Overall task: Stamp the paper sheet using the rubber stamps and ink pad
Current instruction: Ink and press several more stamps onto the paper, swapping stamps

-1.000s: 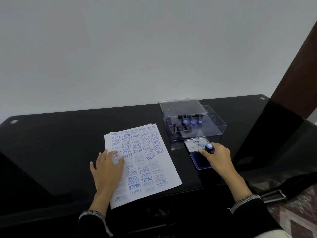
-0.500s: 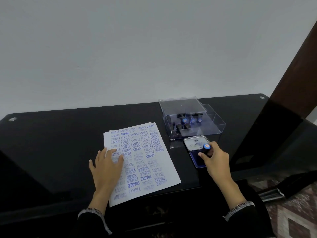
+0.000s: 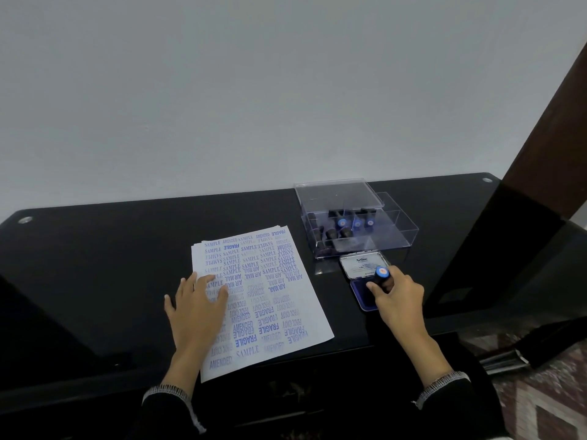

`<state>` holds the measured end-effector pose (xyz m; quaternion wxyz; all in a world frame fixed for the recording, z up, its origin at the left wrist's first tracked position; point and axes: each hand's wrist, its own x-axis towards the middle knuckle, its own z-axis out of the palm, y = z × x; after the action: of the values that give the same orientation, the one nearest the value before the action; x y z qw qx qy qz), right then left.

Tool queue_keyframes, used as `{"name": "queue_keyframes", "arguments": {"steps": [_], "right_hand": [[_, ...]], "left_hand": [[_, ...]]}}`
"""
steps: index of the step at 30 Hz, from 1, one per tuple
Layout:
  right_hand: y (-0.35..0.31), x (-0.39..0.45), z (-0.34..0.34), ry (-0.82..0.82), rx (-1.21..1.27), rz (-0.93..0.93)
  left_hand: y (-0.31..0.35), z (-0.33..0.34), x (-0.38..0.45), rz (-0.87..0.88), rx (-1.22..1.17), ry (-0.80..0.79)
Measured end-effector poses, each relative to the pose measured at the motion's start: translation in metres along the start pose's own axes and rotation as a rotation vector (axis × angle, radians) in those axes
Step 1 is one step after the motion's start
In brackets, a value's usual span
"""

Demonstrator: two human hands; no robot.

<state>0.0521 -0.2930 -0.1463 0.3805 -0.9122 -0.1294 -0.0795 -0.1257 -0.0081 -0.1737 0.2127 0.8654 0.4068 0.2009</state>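
Blue ink pad (image 3: 365, 295) lay open on the black table (image 3: 95, 265), just right of the paper sheet (image 3: 263, 300). My right hand (image 3: 398, 296) had its fingers pinched round a blue-capped rubber stamp (image 3: 381, 275), set upright with its foot down on the pad. I judged this the inking step. To do it well: press straight down, lift clean without dragging, then carry it over to the sheet. My left hand (image 3: 198, 304) lay flat on the sheet's left side, fingers spread, pinning it.

Sheet was crowded with blue marks (SAMPLE, AIR MAIL, FRAGILE, AMENDED, FAX OUT); free space looked scarce, so a gap needed choosing first. More sheets seemed stacked under it.

Pad's lid (image 3: 362, 265) was folded back behind the pad. Beyond it stood a clear plastic box (image 3: 397, 233) holding the spare stamps (image 3: 341, 222), its lid propped across the left part. Nothing lay between pad and paper.
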Motion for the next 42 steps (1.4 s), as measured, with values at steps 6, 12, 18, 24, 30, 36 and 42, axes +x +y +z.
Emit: {"name": "queue_keyframes", "arguments": {"steps": [6,12,18,24,30,36,42], "right_hand": [[-0.002,-0.001,-0.001,0.001,0.015,-0.006],[0.001,-0.003,-0.001,0.007,0.013,-0.031],[0.001,-0.004,0.002,-0.003,-0.03,-0.017],[-0.028,-0.012,0.01,-0.034,0.091,-0.022],[-0.075,-0.03,0.053,-0.135,0.435,-0.002],[-0.091,-0.033,0.081,-0.172,0.396,-0.052],[-0.091,-0.032,0.095,-0.114,0.237,-0.112]], "left_hand": [[0.0,0.0,0.0,-0.005,0.004,-0.005],[0.0,0.0,0.0,-0.003,0.004,0.004],[0.002,0.001,0.001,-0.007,0.017,0.01],[0.004,0.001,0.0,-0.009,0.016,0.012],[0.005,0.0,0.0,-0.021,0.013,0.009],[0.004,-0.001,-0.001,-0.019,0.005,0.014],[0.003,0.0,0.0,-0.019,0.009,0.02]]}}
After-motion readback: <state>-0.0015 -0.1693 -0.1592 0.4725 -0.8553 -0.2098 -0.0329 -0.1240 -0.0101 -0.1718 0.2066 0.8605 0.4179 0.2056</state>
